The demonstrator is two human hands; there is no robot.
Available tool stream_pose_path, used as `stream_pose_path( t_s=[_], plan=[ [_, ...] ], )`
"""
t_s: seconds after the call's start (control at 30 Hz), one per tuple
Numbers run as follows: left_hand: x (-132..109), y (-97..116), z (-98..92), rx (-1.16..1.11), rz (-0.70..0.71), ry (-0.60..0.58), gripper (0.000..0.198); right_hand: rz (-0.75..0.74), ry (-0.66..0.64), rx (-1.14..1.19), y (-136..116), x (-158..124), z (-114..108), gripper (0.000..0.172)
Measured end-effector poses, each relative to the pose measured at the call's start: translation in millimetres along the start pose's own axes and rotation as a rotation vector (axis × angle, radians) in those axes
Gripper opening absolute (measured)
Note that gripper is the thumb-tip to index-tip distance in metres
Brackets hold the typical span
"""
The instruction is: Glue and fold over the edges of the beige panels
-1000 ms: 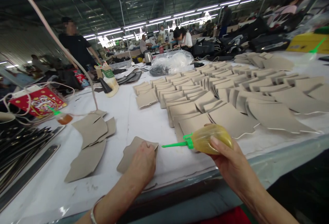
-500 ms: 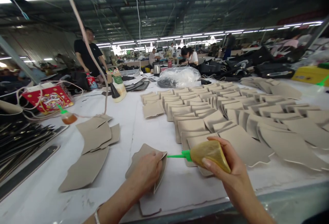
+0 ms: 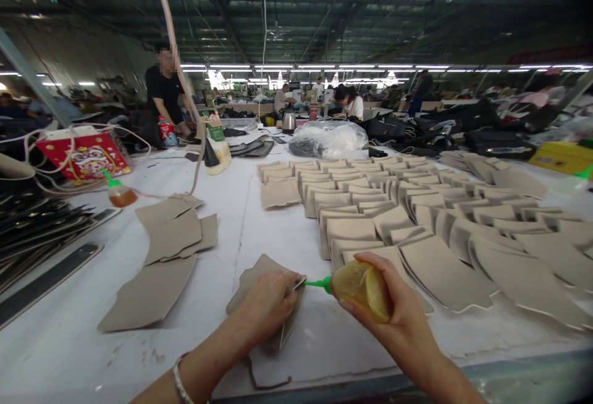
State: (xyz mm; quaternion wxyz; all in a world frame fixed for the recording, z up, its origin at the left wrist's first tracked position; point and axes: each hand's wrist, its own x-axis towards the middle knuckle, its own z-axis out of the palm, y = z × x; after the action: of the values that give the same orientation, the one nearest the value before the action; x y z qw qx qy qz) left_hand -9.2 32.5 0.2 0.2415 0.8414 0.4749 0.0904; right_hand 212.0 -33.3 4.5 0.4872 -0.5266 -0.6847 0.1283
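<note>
The left hand's (image 3: 266,308) grip pinches the tan piece (image 3: 248,277) near the front of the bench (image 3: 231,218). The right hand's (image 3: 393,308) grip is wrapped round the yellow bottle (image 3: 356,290), with its green tip (image 3: 318,283) at the piece's edge; I can't tell if they touch. It seems best to hold the piece still and squeeze softly. White bench shows behind the piece, between the loose pile (image 3: 171,237) and the rows (image 3: 352,230). The rows are near the bottle, so small moves look safest.
</note>
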Motion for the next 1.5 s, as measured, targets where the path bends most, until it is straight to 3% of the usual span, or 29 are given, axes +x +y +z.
stream_pose_path(
  t_s=[0.33,0.57,0.77,0.9,1.1,1.27,1.43,1.5],
  plan=[
    [-3,2,-1.0,0.001,-0.008,-0.005,0.037,-0.091,-0.091,-0.067,-2,4,2,0.043],
    [-7,2,1.2,0.024,-0.029,-0.026,0.033,-0.012,-0.021,-0.01,3,3,0,0.042],
    [-8,3,-1.6,0.015,-0.014,-0.035,0.034,0.134,-0.051,0.106,8,0,0,0.042],
    [-9,4,-4.7,0.034,-0.016,-0.053,0.032,0.116,0.015,0.1,10,-1,1,0.042],
    [-9,6,-5.9,0.066,0.003,-0.058,0.033,0.254,-0.081,0.213,10,-6,1,0.049],
    [-11,3,-5.8,0.06,0.003,-0.076,0.036,0.206,0.018,0.151,10,-4,1,0.046],
    [-11,1,-5.7,0.062,-0.002,-0.081,0.038,0.292,-0.121,0.288,6,-12,2,0.048],
    [-11,0,-5.3,0.052,0.002,-0.078,0.04,0.309,-0.116,0.303,4,-15,3,0.048]
  ],
)
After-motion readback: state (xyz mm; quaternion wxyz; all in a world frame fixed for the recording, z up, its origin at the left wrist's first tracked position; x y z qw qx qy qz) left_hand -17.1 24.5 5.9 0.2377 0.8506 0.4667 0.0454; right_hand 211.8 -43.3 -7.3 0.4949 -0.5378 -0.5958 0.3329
